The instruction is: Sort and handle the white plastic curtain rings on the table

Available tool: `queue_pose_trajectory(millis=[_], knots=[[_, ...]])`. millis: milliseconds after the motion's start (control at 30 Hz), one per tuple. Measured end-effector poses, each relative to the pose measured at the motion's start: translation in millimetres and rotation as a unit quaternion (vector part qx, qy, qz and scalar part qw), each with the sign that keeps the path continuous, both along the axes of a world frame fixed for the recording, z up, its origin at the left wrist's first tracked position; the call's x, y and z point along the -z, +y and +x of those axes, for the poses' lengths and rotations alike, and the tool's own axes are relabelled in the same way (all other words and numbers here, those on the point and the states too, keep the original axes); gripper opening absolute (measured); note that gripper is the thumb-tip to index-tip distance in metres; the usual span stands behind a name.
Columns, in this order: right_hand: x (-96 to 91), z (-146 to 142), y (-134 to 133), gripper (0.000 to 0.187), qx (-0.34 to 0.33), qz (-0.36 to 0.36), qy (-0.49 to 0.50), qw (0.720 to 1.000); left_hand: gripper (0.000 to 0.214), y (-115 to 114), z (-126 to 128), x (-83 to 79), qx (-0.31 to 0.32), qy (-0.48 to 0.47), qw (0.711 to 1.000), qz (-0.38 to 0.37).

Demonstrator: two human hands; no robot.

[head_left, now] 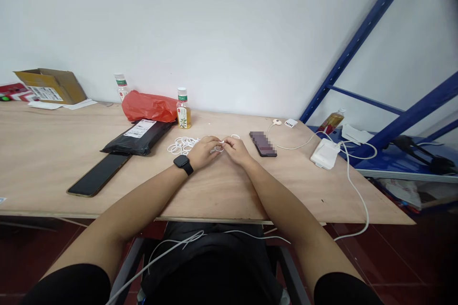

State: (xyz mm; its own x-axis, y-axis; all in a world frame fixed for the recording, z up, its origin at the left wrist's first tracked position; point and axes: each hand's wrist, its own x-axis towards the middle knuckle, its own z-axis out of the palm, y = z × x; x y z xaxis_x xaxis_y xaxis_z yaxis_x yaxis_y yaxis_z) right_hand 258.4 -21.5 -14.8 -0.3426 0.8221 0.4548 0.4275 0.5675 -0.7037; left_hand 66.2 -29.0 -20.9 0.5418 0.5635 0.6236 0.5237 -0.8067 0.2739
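Observation:
My left hand (203, 151), with a black watch on its wrist, and my right hand (236, 150) meet at the middle of the wooden table (53, 162). Both are pinched on a small white ring (219, 148) held between their fingertips. A pile of several white rings (182, 145) lies just left of my left hand. One more white ring (235, 137) lies just beyond my right hand.
A dark phone (263, 143) lies right of my hands, a long black phone (98, 174) to the left. A black parcel (139, 136), red bag (149, 106), two bottles (183, 114), a cardboard box (52, 86), white chargers (325, 154) with cables and blue shelving (361, 33) surround them.

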Motion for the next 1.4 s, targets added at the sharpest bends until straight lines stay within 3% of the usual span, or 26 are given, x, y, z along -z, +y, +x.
queue_pose_trajectory(millis=[600, 767, 1033, 1133, 1300, 1400], knots=[[0.4, 3.7, 4.9, 0.022, 0.053, 0.024, -0.035, 0.998, 0.019, -7.0, 1.6, -6.2, 0.040, -0.004, 0.999, 0.022], [-1.3, 6.6, 6.1, 0.027, 0.090, 0.016, -0.038, 0.995, 0.020, -8.8, 1.1, -9.9, -0.042, -0.009, 0.999, -0.005], [0.2, 11.7, 9.6, 0.027, 0.191, 0.013, -0.087, 0.978, 0.026, -6.1, -2.4, -0.9, -0.175, 0.133, 0.972, -0.076], [3.9, 16.4, 14.0, 0.028, 0.212, 0.000, -0.119, 0.970, 0.022, -5.7, -3.1, 2.5, -0.181, 0.154, 0.967, -0.091], [7.0, 20.7, 18.4, 0.034, 0.254, 0.036, -0.120, 0.959, 0.021, -3.8, -3.3, 2.5, -0.173, 0.133, 0.973, -0.081], [4.9, 17.0, 16.4, 0.031, 0.224, 0.053, -0.073, 0.970, 0.020, -3.3, -3.1, 0.1, -0.147, 0.111, 0.980, -0.072]])
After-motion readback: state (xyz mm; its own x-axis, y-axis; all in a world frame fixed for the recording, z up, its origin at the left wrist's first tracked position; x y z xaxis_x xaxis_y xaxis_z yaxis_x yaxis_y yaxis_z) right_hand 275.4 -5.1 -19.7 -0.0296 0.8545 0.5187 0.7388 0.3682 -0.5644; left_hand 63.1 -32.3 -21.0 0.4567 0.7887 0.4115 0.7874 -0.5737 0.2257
